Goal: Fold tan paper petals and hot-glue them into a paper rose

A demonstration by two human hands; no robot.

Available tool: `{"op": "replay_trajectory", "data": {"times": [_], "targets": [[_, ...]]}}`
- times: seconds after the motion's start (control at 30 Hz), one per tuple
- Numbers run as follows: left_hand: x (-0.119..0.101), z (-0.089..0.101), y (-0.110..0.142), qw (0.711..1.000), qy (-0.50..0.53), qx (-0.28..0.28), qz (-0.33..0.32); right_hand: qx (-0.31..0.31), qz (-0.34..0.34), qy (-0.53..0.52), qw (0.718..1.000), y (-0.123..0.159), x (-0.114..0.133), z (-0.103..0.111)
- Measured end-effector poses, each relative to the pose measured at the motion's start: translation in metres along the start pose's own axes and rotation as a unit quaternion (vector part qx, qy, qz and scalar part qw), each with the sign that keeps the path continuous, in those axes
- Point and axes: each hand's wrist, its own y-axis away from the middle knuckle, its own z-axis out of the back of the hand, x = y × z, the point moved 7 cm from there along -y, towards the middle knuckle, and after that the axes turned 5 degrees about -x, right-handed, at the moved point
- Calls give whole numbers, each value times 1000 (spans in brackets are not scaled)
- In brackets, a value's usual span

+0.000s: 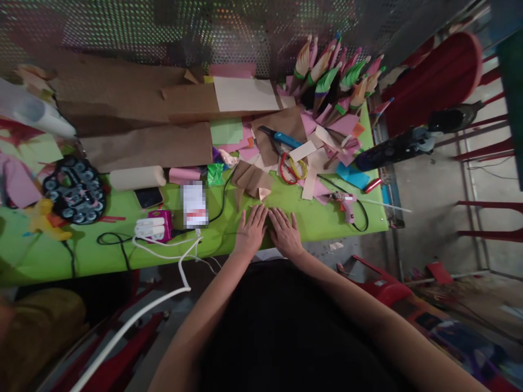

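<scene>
My left hand [251, 231] lies flat near the front edge of the green-covered table [223, 242], fingers stretched forward. Beside it my right hand [285, 234] rests palm down, its fingertips close to the left ones; neither holds anything. Just beyond the fingertips is a folded piece of brown paper [253, 179]. Scissors [292, 169] with red and yellow handles lie farther back, partly among paper scraps, near a blue utility knife [286, 139]. Right of my hands sits a pink glue gun [347, 204] with its black cord.
Paper cones [327, 81] in several colours stand at the back right. Brown cardboard [147, 144] covers the back left. A phone [194, 204] with a white cable, a magenta box [165, 226] and a dark phone [149, 197] lie left. Red chairs [379, 288] stand off the table's right side.
</scene>
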Motion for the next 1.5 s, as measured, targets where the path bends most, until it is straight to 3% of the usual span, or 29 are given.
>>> {"op": "replay_trajectory", "data": {"times": [0.23, 0.43, 0.63, 0.8, 0.97, 1.07, 1.33, 1.5], "targets": [[-1, -2, -5, 1000, 5, 0, 17, 12, 7, 13, 1000, -7, -4, 4], [0, -1, 7, 1000, 4, -3, 14, 33, 35, 18, 999, 0, 1, 1], [0, 2, -3, 1000, 10, -8, 9, -2, 11, -6, 1000, -11, -6, 9], [5, 10, 7, 999, 21, -42, 13, -16, -50, -8, 999, -15, -21, 17], [20, 17, 16, 994, 39, -80, 68, -15, -63, 8, 998, -16, -28, 19], [22, 18, 10, 992, 43, -82, 84, -24, -58, -2, 998, -15, -29, 23], [3, 19, -23, 998, 51, -35, 25, -25, -14, 3, 1000, -15, -25, 29], [-2, 23, -29, 997, 69, -32, -2, 5, 3, 33, 999, -16, -25, 26]]}}
